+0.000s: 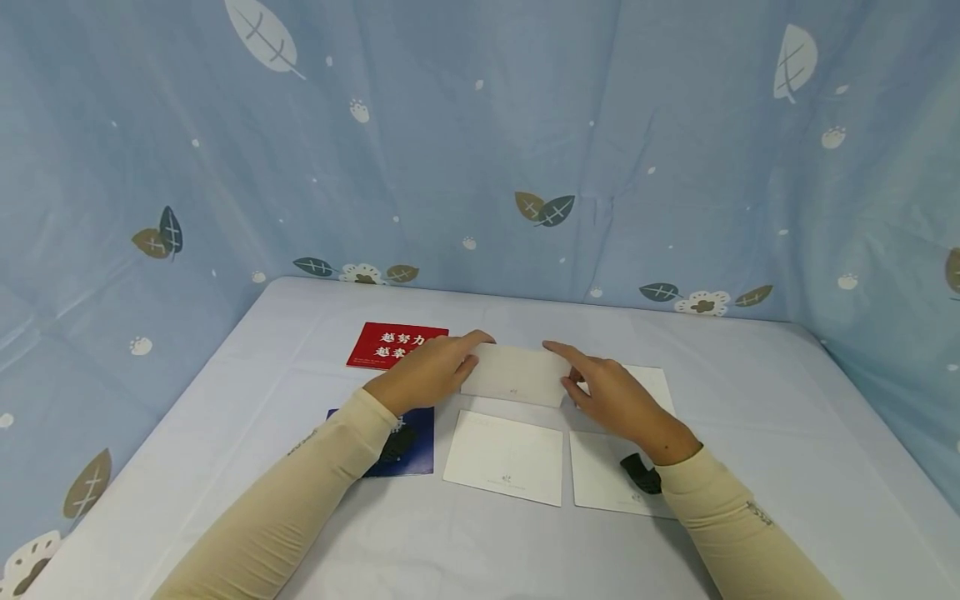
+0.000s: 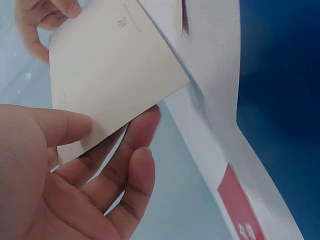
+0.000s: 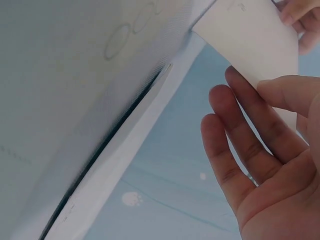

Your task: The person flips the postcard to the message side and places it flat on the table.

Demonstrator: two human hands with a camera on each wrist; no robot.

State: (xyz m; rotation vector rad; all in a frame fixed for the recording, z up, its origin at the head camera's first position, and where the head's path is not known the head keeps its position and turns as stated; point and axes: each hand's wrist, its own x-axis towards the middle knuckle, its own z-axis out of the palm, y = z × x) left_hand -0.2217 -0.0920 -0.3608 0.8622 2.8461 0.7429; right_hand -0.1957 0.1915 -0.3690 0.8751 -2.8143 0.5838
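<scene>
Between both hands a white card with a small printed mark near its lower edge is held up, tilted, above the table. My left hand pinches its left side, the thumb on the face with the mark and the fingers behind. On the opposite side my right hand pinches the card between thumb and fingers. The remaining right fingers are spread below the card's edge in the right wrist view. What the card's far face shows is hidden.
A red card with white characters lies behind the left hand. A blue card is partly under the left wrist. Nearer me lie two white cards, one in the middle and one at right. Another white card lies behind the right hand.
</scene>
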